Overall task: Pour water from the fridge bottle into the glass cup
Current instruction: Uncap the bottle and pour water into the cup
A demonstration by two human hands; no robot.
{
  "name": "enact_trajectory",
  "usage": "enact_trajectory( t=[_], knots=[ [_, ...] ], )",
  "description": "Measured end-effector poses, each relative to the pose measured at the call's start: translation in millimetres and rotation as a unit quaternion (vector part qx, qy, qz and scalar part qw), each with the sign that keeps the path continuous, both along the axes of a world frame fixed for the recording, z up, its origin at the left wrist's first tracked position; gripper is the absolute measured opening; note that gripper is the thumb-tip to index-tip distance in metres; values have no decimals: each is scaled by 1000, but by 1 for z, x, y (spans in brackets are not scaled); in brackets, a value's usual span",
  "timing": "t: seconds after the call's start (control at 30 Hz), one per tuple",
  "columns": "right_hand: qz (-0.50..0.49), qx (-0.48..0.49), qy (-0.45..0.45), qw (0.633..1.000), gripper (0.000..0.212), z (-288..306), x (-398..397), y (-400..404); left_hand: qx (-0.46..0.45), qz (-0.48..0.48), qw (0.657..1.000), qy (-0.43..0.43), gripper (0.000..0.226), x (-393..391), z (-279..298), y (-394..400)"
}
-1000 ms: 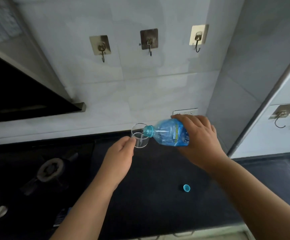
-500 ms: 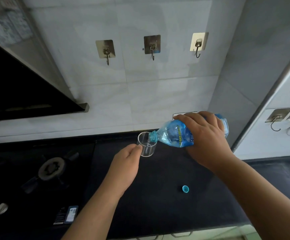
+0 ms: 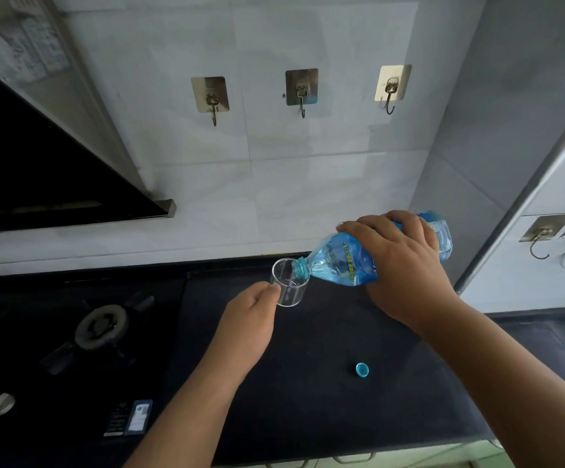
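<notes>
At the centre of the frame, the right hand (image 3: pixel 406 265) grips the blue bottle (image 3: pixel 345 263), tilted with its open neck over the rim of the glass cup (image 3: pixel 289 282). The left hand (image 3: pixel 247 319) holds the cup on the black counter (image 3: pixel 308 400); the cap (image 3: pixel 362 369) lies lower right.

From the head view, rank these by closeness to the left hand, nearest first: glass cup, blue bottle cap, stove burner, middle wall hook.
1. Glass cup: touching the left hand at its fingers.
2. Blue bottle cap and stove burner: cap lies loose to the right on the counter, burner to the left; too close to call.
3. Middle wall hook: up on the tiled wall, farthest.
</notes>
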State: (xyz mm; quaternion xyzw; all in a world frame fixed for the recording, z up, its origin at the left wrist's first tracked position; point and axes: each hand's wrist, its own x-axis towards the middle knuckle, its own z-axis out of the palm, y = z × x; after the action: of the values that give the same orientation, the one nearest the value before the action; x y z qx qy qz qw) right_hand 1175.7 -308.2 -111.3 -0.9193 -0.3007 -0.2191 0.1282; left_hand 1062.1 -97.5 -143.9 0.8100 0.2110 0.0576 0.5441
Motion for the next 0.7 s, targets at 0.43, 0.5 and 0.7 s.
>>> enact_trajectory(
  t=[0.43, 0.5, 0.7],
  knots=[
    [-7, -13, -25, 1000, 91, 0, 2, 1, -8, -5, 1000, 7, 42, 5, -1, -1],
    [-6, -12, -32, 999, 90, 0, 2, 1, -9, -7, 1000, 8, 40, 5, -3, -1],
    [-4, -16, -34, 999, 91, 0, 3, 4, -15, -8, 1000, 12, 38, 8, -4, 0]
  ],
)
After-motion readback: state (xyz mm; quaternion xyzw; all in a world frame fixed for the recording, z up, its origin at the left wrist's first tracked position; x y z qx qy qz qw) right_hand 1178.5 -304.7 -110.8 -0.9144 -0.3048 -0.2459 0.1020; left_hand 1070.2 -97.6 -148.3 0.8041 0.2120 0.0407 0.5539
